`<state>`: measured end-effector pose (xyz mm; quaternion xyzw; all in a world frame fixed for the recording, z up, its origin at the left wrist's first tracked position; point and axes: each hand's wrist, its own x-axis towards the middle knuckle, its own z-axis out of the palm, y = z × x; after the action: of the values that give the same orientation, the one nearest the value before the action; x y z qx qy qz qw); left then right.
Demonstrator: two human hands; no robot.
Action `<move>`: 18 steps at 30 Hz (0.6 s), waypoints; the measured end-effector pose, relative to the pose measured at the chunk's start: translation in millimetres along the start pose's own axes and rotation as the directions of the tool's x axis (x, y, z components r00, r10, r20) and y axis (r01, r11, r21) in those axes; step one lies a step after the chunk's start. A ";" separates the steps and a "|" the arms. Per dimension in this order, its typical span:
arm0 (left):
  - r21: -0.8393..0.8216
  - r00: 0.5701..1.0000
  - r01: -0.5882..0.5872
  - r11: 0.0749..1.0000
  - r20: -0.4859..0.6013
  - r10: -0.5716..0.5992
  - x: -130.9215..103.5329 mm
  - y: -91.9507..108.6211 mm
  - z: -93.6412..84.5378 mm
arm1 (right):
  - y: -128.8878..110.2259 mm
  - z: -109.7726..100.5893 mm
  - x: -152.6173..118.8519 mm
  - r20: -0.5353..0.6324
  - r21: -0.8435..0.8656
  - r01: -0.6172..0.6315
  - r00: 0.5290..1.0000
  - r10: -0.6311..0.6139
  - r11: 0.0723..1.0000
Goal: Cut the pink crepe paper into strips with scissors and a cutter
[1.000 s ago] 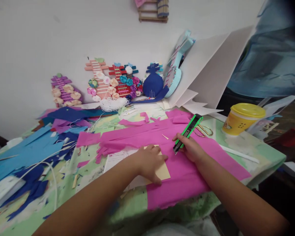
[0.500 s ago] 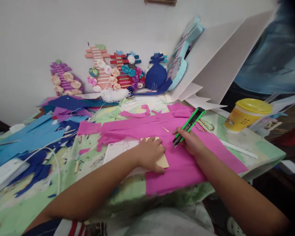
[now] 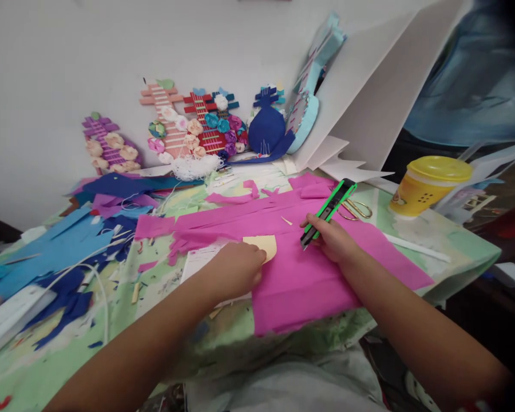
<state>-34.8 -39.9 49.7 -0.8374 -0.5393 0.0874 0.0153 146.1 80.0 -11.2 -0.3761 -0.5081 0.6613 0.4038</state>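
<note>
My left hand [image 3: 242,268] is closed on a small cream-coloured sheet [image 3: 264,245], whose far part bends up past the fingers. Beneath that hand lies a white sheet with marks on it [image 3: 197,260]. In my right hand [image 3: 332,237] is a box cutter [image 3: 329,212] with green edges, its blade end pointing down and left, just above the pink crepe paper [image 3: 300,280]. That pink sheet spreads across the table in front of me. A thin pale sliver [image 3: 286,220] rests on it between the hands. Gold-handled scissors [image 3: 358,210] lie just beyond my right hand.
A yellow lidded cup [image 3: 429,186] stands at the right. Decorated lute-shaped crafts [image 3: 210,126] lean along the wall. Blue paper scraps [image 3: 68,240] and a white power strip [image 3: 15,315] lie at the left. White boards [image 3: 369,109] lean at the back right.
My left hand has gone from lying flat on the cream sheet to gripping it, drawing back left and curling it up. My right hand stays nearly in place with the box cutter.
</note>
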 end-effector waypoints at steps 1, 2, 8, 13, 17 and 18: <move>0.018 0.999 0.043 0.999 -0.010 -0.043 -3.5 1.1 1.5 | -0.2 0.1 0.1 0.002 -0.004 -0.005 1.000 0.005 1.000; 0.033 0.996 0.084 0.996 -0.021 -0.083 -6.7 2.7 2.1 | -0.4 0.5 0.0 0.004 -0.009 -0.009 1.000 0.009 1.000; 0.096 0.945 0.316 0.944 -0.120 -0.304 -11.7 6.8 -17.9 | -0.2 4.3 -1.1 0.028 -0.042 -0.019 0.999 0.020 0.999; 0.102 0.872 0.461 0.882 -0.236 -0.428 -4.0 -10.5 -49.0 | 0.3 3.2 -1.0 0.028 -0.030 -0.016 0.999 0.016 0.999; 0.078 0.752 0.600 0.796 -0.396 -0.528 -17.8 -28.8 -65.0 | 0.4 0.9 -1.2 0.022 -0.030 -0.017 1.000 0.018 0.999; 0.081 0.728 0.624 0.777 -0.421 -0.541 -25.0 -32.3 -64.7 | 0.7 0.5 -1.3 0.020 -0.031 -0.017 1.000 0.018 0.999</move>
<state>-63.4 -44.6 120.6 -0.6179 -0.7496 -0.0251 0.2359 146.1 78.5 -11.6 -0.3801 -0.5191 0.6605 0.3871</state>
